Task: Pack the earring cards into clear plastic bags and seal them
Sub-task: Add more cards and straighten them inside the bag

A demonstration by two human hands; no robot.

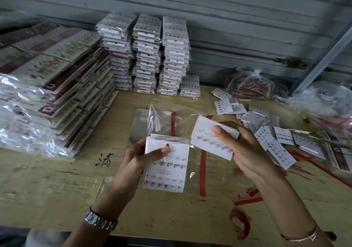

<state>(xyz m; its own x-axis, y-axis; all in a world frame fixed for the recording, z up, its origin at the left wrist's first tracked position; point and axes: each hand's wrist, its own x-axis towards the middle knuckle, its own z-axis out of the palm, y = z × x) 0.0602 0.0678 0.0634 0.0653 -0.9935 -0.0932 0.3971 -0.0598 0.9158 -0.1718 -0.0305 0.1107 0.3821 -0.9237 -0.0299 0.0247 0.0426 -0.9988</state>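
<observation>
Gripping bagged card (167,170), left hand (137,155) — right hand (247,151) pinches loose card (205,138).

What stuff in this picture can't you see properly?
All in the head view:
- Tiny print on the bagged card: too small to read.
- How many white cards the right grip holds: its fingers cover the stack's edge.
- The dark-red card piles on the left: blurred and cut off by the picture's edge.
- What's inside the knotted bag at the back: crinkled, shiny plastic hides it.
</observation>
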